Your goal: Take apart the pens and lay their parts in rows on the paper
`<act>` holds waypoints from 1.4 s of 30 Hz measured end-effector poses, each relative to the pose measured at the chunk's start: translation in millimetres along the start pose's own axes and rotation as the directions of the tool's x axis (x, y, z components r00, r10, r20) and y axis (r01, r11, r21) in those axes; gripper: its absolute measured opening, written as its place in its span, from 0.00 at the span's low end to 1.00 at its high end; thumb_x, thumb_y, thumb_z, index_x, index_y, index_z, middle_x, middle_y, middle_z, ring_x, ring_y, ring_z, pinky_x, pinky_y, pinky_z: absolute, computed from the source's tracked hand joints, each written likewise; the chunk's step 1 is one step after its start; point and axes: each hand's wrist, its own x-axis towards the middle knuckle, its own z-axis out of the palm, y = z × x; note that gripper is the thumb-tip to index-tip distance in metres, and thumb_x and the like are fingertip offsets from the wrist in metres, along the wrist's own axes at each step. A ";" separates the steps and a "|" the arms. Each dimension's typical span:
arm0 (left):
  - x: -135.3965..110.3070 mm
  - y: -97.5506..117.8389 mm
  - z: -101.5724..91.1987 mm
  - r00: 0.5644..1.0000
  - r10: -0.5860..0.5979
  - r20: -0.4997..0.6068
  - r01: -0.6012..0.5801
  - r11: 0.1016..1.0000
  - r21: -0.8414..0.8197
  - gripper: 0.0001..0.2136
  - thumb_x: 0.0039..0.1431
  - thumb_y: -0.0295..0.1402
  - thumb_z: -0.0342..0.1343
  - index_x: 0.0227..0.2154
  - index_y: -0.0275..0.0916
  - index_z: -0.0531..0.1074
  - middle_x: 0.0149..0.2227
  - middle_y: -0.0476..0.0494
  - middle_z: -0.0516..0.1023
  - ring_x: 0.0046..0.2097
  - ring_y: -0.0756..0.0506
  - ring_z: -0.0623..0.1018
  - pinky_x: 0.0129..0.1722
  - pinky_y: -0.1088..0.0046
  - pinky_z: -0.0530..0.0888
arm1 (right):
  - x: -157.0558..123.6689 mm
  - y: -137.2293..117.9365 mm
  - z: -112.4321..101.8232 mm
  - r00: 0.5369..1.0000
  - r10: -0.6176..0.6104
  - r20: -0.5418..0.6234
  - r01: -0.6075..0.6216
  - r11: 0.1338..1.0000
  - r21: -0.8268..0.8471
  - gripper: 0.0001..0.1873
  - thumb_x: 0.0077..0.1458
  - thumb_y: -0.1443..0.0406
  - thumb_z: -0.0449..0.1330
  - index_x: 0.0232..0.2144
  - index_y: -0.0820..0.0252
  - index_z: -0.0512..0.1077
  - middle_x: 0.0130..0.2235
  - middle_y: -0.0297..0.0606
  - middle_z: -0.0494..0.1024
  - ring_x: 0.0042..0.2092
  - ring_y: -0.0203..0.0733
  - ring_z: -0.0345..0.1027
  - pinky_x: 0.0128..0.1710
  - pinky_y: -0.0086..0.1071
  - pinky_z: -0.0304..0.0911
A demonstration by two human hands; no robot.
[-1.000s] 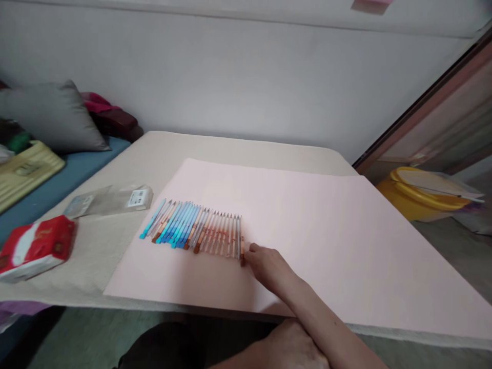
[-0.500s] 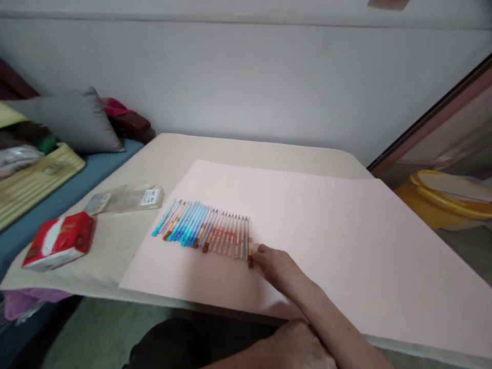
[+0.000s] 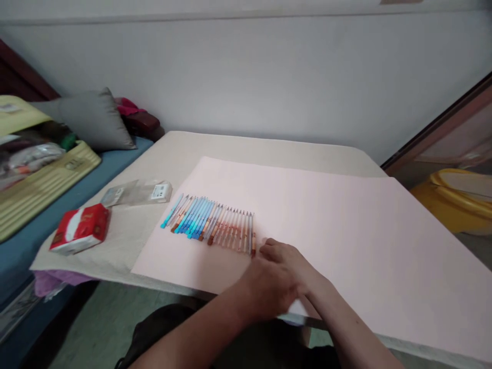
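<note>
A row of pens point(image 3: 207, 218), with blue, brown and clear barrels, lies side by side on a pink sheet point(image 3: 326, 225). The pens' tips point toward the wall. At the row's right end, a pen with a brown lower part point(image 3: 253, 243) is closest to my hands. My right hand point(image 3: 284, 253) rests just right of that pen, its fingers bent together and partly covered. In front of it, my left hand point(image 3: 269, 287) is curled closed and slightly blurred, overlapping the right hand and wrist. Whatever either hand holds, if anything, is hidden.
A red-and-white tissue pack point(image 3: 80, 229) and a clear plastic sleeve point(image 3: 134, 193) with a white label lie on the left of the cloth-covered table point(image 3: 269, 145). Beyond are a grey cushion point(image 3: 90, 120) and a yellow container point(image 3: 49, 179). A yellow tub point(image 3: 453, 205) stands at the right.
My left hand has risen from below the table edge to beside my right hand. My right fingers have moved slightly away from the brown-ended pen, which now lies against the row.
</note>
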 end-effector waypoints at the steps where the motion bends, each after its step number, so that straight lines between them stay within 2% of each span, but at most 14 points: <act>1: 0.6 -6.4 -8.4 0.994 -0.096 -0.058 0.098 0.995 0.020 0.13 0.60 0.37 0.45 0.28 0.37 0.72 0.31 0.42 0.77 0.34 0.45 0.75 0.33 0.70 0.69 | 0.6 0.9 2.4 1.000 0.001 -0.028 -0.001 1.000 0.014 0.09 0.56 0.66 0.51 0.33 0.59 0.71 0.38 0.39 0.74 0.37 0.38 0.69 0.33 0.28 0.55; 3: 2.9 -21.6 -19.1 0.953 -0.265 -0.149 0.276 0.960 0.057 0.14 0.62 0.35 0.42 0.32 0.39 0.72 0.34 0.43 0.76 0.36 0.46 0.75 0.37 0.69 0.69 | 0.3 0.9 6.3 0.996 0.006 -0.094 -0.004 1.000 0.014 0.11 0.56 0.69 0.49 0.37 0.59 0.71 0.38 0.40 0.74 0.38 0.39 0.69 0.33 0.28 0.55; 4: 4.4 -30.0 -21.4 0.919 -0.348 -0.184 0.367 0.926 0.085 0.14 0.62 0.35 0.42 0.34 0.39 0.72 0.35 0.42 0.76 0.37 0.45 0.75 0.38 0.68 0.70 | -0.3 0.0 7.2 0.993 0.009 -0.114 -0.010 1.000 -0.011 0.12 0.56 0.70 0.48 0.37 0.60 0.71 0.38 0.41 0.74 0.38 0.39 0.70 0.33 0.28 0.55; 6: 7.6 -47.4 -20.6 0.844 -0.469 -0.260 0.514 0.846 0.141 0.14 0.62 0.36 0.43 0.43 0.37 0.69 0.43 0.37 0.74 0.45 0.42 0.73 0.44 0.64 0.68 | -2.2 -2.9 6.5 0.994 -0.013 -0.107 0.004 0.996 -0.087 0.13 0.55 0.72 0.47 0.36 0.60 0.71 0.38 0.41 0.73 0.36 0.39 0.70 0.30 0.29 0.55; 8: 9.5 -63.9 -15.0 0.817 -0.490 -0.303 0.562 0.794 0.231 0.21 0.61 0.40 0.44 0.54 0.34 0.62 0.56 0.30 0.65 0.57 0.38 0.64 0.53 0.59 0.62 | -4.3 -6.2 3.4 0.996 -0.038 -0.080 0.026 0.989 -0.147 0.13 0.54 0.73 0.47 0.33 0.59 0.71 0.37 0.40 0.72 0.33 0.39 0.70 0.28 0.29 0.54; 10: 9.4 -78.2 -7.8 0.781 -0.539 -0.315 0.622 0.719 0.311 0.27 0.61 0.45 0.42 0.59 0.33 0.55 0.62 0.30 0.55 0.62 0.36 0.55 0.56 0.53 0.56 | -5.9 -8.4 0.0 0.997 -0.038 -0.066 0.026 0.984 -0.178 0.13 0.54 0.73 0.47 0.33 0.60 0.70 0.37 0.40 0.72 0.33 0.39 0.70 0.27 0.29 0.54; 14: 4.5 -99.2 3.0 0.736 -0.591 -0.329 0.676 0.620 0.397 0.36 0.57 0.54 0.38 0.62 0.32 0.49 0.65 0.29 0.47 0.64 0.34 0.50 0.57 0.49 0.51 | -8.5 -8.8 -1.5 0.998 -0.045 -0.055 0.034 0.982 -0.187 0.13 0.54 0.74 0.47 0.35 0.61 0.70 0.38 0.41 0.71 0.34 0.39 0.70 0.28 0.29 0.56; 20: 3.2 -119.3 11.4 0.624 -0.691 -0.366 0.776 0.490 0.397 0.44 0.54 0.60 0.33 0.62 0.25 0.47 0.64 0.23 0.45 0.64 0.32 0.49 0.57 0.47 0.50 | -11.5 -5.1 5.3 0.992 -0.080 -0.101 0.065 0.987 -0.149 0.16 0.54 0.74 0.46 0.40 0.59 0.70 0.40 0.42 0.71 0.37 0.41 0.69 0.32 0.31 0.58; 23: 4.6 -126.0 17.5 0.604 -0.707 -0.368 0.790 0.471 0.392 0.45 0.52 0.61 0.32 0.62 0.25 0.46 0.64 0.24 0.44 0.64 0.31 0.48 0.57 0.47 0.48 | -12.3 -3.7 8.0 0.990 -0.084 -0.114 0.071 0.991 -0.114 0.17 0.55 0.73 0.45 0.42 0.57 0.70 0.40 0.42 0.71 0.38 0.42 0.68 0.34 0.32 0.58; 30: 3.6 -136.3 29.0 0.589 -0.694 -0.414 0.803 0.448 0.393 0.46 0.51 0.62 0.32 0.62 0.27 0.47 0.64 0.23 0.45 0.64 0.30 0.48 0.58 0.46 0.45 | -13.9 -5.7 7.5 0.989 -0.074 -0.127 0.064 0.995 -0.079 0.19 0.54 0.74 0.46 0.42 0.58 0.70 0.40 0.43 0.71 0.38 0.42 0.68 0.35 0.32 0.59; 42: 5.8 -129.9 30.8 0.592 -0.694 -0.409 0.800 0.445 0.403 0.46 0.51 0.62 0.34 0.62 0.25 0.49 0.63 0.21 0.48 0.63 0.29 0.50 0.57 0.45 0.46 | -15.7 -8.5 3.7 0.990 -0.074 -0.123 0.066 0.996 -0.066 0.18 0.55 0.74 0.46 0.41 0.57 0.71 0.40 0.42 0.71 0.39 0.42 0.68 0.35 0.32 0.60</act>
